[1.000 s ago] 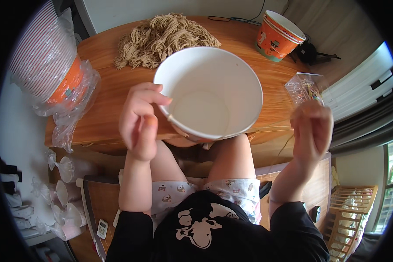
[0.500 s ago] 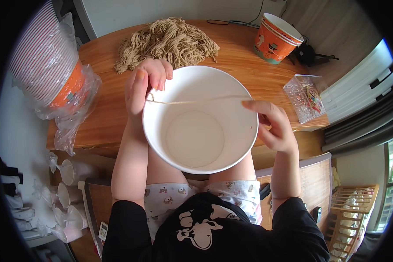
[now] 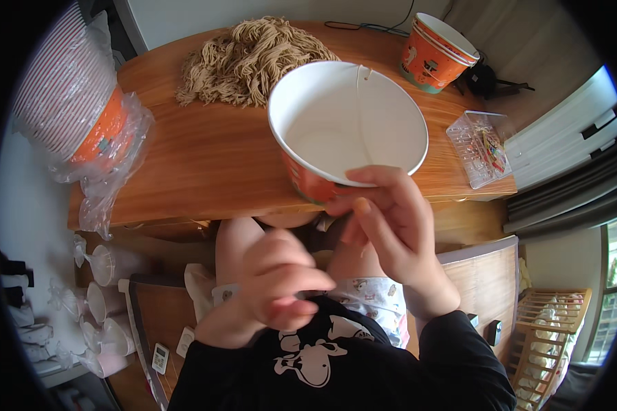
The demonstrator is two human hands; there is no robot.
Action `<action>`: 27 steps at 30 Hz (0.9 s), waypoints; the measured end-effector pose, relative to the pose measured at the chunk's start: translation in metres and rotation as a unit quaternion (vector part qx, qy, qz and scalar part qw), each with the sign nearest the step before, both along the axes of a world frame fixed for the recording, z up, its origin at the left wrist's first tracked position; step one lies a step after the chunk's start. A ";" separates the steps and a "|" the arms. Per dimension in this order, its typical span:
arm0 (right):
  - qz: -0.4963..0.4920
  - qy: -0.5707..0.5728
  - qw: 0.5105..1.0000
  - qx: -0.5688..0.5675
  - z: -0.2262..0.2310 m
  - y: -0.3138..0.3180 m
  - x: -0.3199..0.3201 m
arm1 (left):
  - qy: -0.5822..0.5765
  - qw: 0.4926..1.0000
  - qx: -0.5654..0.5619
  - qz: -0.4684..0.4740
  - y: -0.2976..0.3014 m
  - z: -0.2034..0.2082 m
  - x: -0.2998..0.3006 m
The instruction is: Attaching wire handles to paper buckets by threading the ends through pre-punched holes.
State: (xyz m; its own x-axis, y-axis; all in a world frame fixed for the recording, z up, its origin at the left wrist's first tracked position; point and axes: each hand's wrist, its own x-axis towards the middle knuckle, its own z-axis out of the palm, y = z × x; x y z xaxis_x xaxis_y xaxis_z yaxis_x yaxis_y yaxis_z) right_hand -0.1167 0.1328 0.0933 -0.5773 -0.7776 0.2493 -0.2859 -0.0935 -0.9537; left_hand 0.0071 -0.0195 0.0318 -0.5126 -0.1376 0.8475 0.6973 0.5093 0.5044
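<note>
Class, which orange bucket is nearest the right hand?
The front bucket, with string inside, beside the right hand; the other orange buckets stand back right or in the wrapped stack.

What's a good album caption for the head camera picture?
Right hand at the near bucket, left hand apart, tan yarn on the table.

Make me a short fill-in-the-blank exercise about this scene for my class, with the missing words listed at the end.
1. Of the left hand and the right hand, the one at the rim of the open bucket is the ____ one.
2. A thin cord shows against that bucket's ____ inside.
3. The tan yarn lies on that bucket's ____-hand side.
4. The nested buckets at the back right are mainly ____ outside.

Missing words: right; white; left; orange.
</note>
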 end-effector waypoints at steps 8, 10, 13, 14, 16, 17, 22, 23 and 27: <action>0.119 -0.071 0.988 -0.073 -0.006 -0.027 0.027 | -0.357 0.735 0.550 -0.172 0.036 -0.037 -0.010; 0.147 0.023 0.986 -0.071 -0.011 -0.028 0.027 | -0.202 0.694 0.667 -0.182 0.030 -0.032 -0.007; 0.156 0.017 0.985 -0.074 -0.011 -0.021 0.030 | -0.178 0.716 0.662 -0.133 0.012 -0.017 -0.003; 0.140 -0.006 0.988 -0.072 -0.011 -0.020 0.033 | -0.163 0.705 0.677 -0.136 0.006 -0.018 -0.002; 0.146 0.006 0.988 -0.059 -0.015 -0.016 0.031 | -0.131 0.711 0.672 -0.157 -0.003 -0.014 -0.003; 0.147 0.017 0.988 -0.046 -0.016 -0.014 0.029 | -0.103 0.717 0.666 -0.179 -0.007 -0.011 -0.004; 0.159 0.017 0.987 0.001 -0.016 -0.008 0.023 | -0.051 0.744 0.635 -0.202 -0.021 0.008 -0.010; 0.166 0.015 0.986 0.020 -0.015 -0.006 0.021 | -0.058 0.774 0.602 -0.184 -0.023 0.009 -0.012; 0.033 0.226 0.972 0.055 0.007 -0.001 0.021 | -0.093 0.850 0.473 -0.212 -0.026 0.008 -0.012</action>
